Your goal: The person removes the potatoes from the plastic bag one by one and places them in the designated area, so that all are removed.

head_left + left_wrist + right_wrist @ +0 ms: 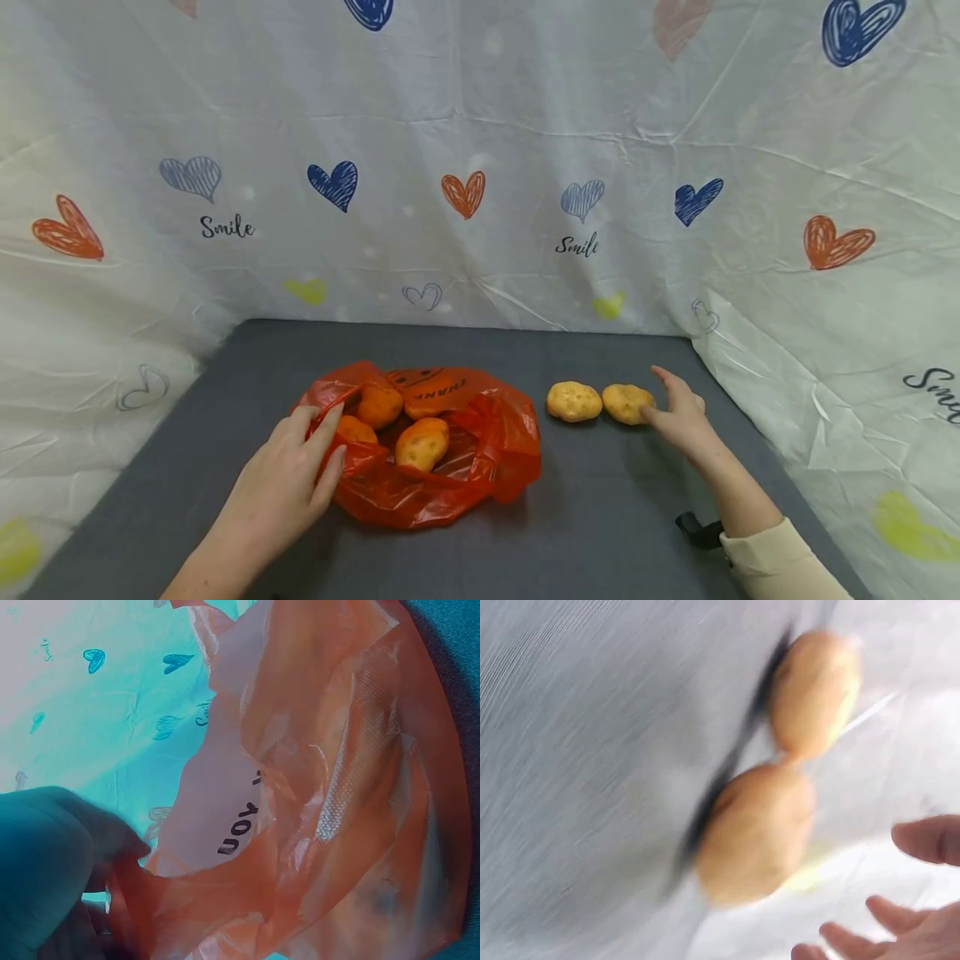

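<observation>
A red plastic bag (510,442) lies with its mouth spread, several potatoes (422,444) visible inside. My left hand (288,475) pinches the bag's left rim; the left wrist view shows the thumb and fingers (112,840) around the film (217,892). To the right of the bag, two potatoes (573,402) (757,836) lie side by side on the table. My right hand (684,421) is at the right-hand potato (627,404), fingers spread; in the right wrist view the hand (911,922) stands apart from both potatoes.
The dark grey table (585,517) reaches back to a white sheet (517,108) printed with hearts and "Smile", which also hangs along both sides. A black strap (699,531) shows by my right wrist.
</observation>
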Tool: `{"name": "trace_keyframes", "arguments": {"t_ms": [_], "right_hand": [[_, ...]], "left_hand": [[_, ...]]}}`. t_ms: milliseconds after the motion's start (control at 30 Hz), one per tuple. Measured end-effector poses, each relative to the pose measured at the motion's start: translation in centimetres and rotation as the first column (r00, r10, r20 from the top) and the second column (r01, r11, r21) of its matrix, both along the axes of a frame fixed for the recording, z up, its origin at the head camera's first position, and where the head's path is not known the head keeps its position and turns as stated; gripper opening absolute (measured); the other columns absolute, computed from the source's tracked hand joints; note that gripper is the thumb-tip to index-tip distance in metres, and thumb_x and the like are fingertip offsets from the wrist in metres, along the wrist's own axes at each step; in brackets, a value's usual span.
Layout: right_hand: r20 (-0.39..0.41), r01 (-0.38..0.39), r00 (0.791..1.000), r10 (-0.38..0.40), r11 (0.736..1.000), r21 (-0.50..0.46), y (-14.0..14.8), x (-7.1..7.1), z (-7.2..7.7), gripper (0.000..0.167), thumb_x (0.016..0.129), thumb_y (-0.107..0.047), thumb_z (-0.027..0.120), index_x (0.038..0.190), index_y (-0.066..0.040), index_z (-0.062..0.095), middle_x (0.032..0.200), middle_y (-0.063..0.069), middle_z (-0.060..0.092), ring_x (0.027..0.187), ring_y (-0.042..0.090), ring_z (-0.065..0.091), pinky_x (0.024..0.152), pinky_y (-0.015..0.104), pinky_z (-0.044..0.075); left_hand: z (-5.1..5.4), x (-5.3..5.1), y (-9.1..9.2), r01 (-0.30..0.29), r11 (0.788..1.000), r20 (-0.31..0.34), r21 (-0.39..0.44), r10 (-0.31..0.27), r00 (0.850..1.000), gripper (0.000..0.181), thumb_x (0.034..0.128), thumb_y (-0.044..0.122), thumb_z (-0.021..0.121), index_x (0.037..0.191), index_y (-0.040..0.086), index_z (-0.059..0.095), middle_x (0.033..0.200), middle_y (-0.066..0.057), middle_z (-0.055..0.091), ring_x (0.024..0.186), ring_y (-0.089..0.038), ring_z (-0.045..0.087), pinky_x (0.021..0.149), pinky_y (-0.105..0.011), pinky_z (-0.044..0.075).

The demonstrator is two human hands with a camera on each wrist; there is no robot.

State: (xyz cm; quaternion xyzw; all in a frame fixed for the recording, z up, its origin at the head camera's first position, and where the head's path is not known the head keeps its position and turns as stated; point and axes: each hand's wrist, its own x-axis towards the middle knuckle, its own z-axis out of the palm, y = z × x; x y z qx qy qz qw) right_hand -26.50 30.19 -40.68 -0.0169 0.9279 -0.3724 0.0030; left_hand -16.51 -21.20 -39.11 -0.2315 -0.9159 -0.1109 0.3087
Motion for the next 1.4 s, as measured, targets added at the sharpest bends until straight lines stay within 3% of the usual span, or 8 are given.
{"name": "trace_keyframes", "arguments": {"t_ms": [167,433,600,733,867,1067,1233,1400], "right_hand": [[-0.072,0.005,0.997,-0.006,1.0,-0.024,-2.8,1.7,2.0,0.07,0.104,-0.02,0.057,0.162,-0.002,0.021,0.163,0.03,0.016,0.145,0.058,0.01,0.106,0.073,0.025],[-0.194,-0.12,0.976,0.099,0.988,-0.101,-6.8,4.1,4.0,0.061,0.103,-0.015,0.06,0.158,-0.006,0.034,0.16,0.023,0.031,0.142,0.045,0.032,0.102,0.062,0.041],[-0.211,-0.184,0.966,0.146,0.967,-0.174,-8.6,5.1,4.7,0.058,0.103,-0.013,0.06,0.156,-0.012,0.037,0.159,0.013,0.037,0.137,0.038,0.043,0.095,0.052,0.049],[-0.245,-0.243,0.951,0.188,0.946,-0.213,-10.0,5.4,5.5,0.056,0.102,-0.008,0.062,0.153,-0.013,0.041,0.157,0.009,0.041,0.135,0.034,0.048,0.093,0.042,0.052],[-0.287,-0.299,0.931,0.227,0.924,-0.237,-11.2,5.7,6.2,0.053,0.101,-0.005,0.063,0.15,-0.012,0.046,0.154,0.009,0.045,0.132,0.032,0.051,0.094,0.034,0.052],[-0.323,-0.376,0.904,0.279,0.88,-0.291,-13.0,5.5,6.8,0.048,0.101,-0.008,0.063,0.148,-0.012,0.049,0.15,0.007,0.05,0.13,0.028,0.054,0.098,0.038,0.05],[-0.319,-0.408,0.896,0.31,0.856,-0.316,-14.4,5.6,7.0,0.044,0.101,-0.011,0.064,0.144,-0.013,0.054,0.141,0.005,0.058,0.123,0.024,0.059,0.096,0.039,0.05],[-0.3,-0.443,0.886,0.354,0.837,-0.32,-16.2,5.8,7.4,0.039,0.102,-0.015,0.065,0.14,-0.018,0.059,0.134,0.002,0.062,0.12,0.028,0.062,0.093,0.042,0.054]], "left_hand": [[0.2,0.1,0.0,-0.01,1.0,-0.032,-0.002,0.01,0.999,0.056,0.0765,-0.001,0.072,0.132,-0.007,0.063,0.11,-0.022,0.058,0.086,-0.039,0.057,0.063,-0.051,0.053],[0.9,0.4,0.1,-0.027,0.999,-0.02,-0.034,0.027,0.999,0.066,0.0701,-0.007,0.07,0.136,-0.003,0.062,0.11,-0.023,0.056,0.087,-0.04,0.056,0.065,-0.051,0.053],[1.5,0.4,0.2,-0.015,0.999,-0.045,-0.051,0.013,0.999,0.057,0.0625,-0.011,0.072,0.118,0.0,0.072,0.11,-0.023,0.055,0.084,-0.04,0.053,0.064,-0.05,0.051],[2.0,0.2,0.1,-0.005,0.999,-0.093,-0.054,0.0,0.996,0.041,0.0601,-0.013,0.07,0.098,0.0,0.076,0.106,-0.024,0.056,0.082,-0.041,0.053,0.062,-0.048,0.049],[2.5,-0.3,-0.1,-0.025,0.999,-0.1,-0.041,0.021,0.995,0.033,0.0665,-0.008,0.071,0.099,-0.005,0.075,0.103,-0.023,0.057,0.079,-0.039,0.052,0.061,-0.048,0.05],[2.9,-0.8,-0.3,-0.073,0.997,-0.079,-0.029,0.07,0.994,0.034,0.08,0.009,0.078,0.109,-0.008,0.072,0.096,-0.017,0.059,0.075,-0.035,0.05,0.058,-0.047,0.05],[2.8,-1.4,-0.5,-0.071,0.997,-0.105,-0.035,0.067,0.992,0.033,0.0776,0.007,0.081,0.107,-0.007,0.073,0.092,-0.014,0.059,0.072,-0.032,0.049,0.057,-0.045,0.048],[3.0,-1.7,-0.7,-0.091,0.996,-0.103,-0.026,0.088,0.991,0.037,0.0731,0.005,0.084,0.106,-0.007,0.072,0.092,-0.016,0.06,0.074,-0.035,0.052,0.06,-0.048,0.051]]}}
